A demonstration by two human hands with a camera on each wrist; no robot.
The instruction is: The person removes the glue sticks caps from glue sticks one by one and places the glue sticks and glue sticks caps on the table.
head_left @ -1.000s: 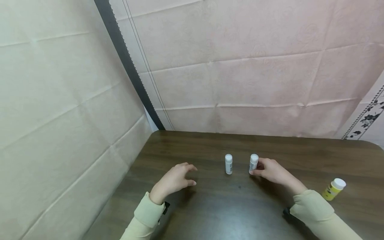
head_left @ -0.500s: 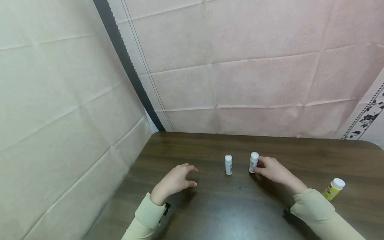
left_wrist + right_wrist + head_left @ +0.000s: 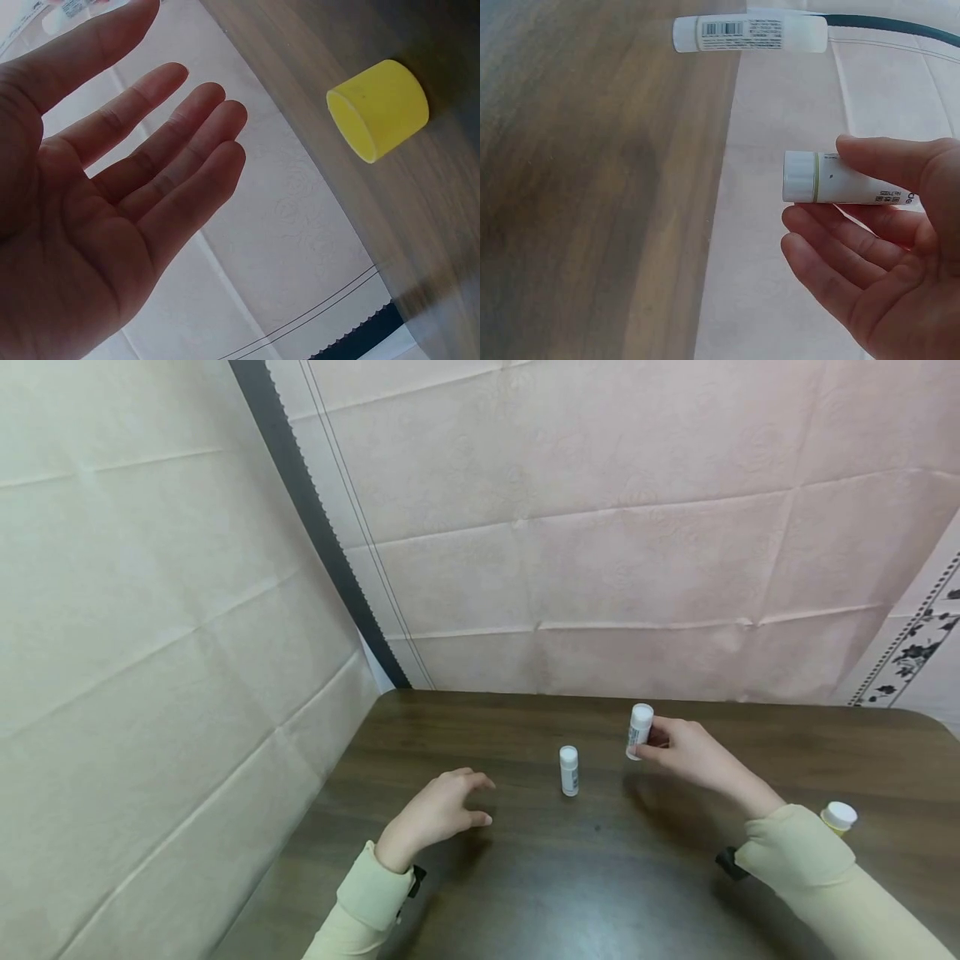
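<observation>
My right hand (image 3: pixel 693 756) pinches a white glue stick (image 3: pixel 640 727) between thumb and fingers, upright and slightly tilted, above the table. In the right wrist view that glue stick (image 3: pixel 802 177) shows printed lettering and a green band. To its left, a second white glue stick (image 3: pixel 569 771) stands upright on the table; its barcode label faces the right wrist camera. My left hand (image 3: pixel 438 810) hovers over the left part of the table, fingers loosely bent and holding nothing. In the left wrist view a yellow cylinder (image 3: pixel 384 109) appears on the wood, apart from the hand.
A white-capped yellow bottle (image 3: pixel 838 817) stands at the right, mostly hidden behind my right sleeve (image 3: pixel 798 852). The dark wooden table (image 3: pixel 480 727) ends at a pale cloth backdrop (image 3: pixel 637 568). Another cloth (image 3: pixel 172 693) hangs along the left side.
My right hand has lifted the glue stick off the table and moved it away toward the back edge. The right sleeve now covers more of the yellow bottle. My left hand has stayed still.
</observation>
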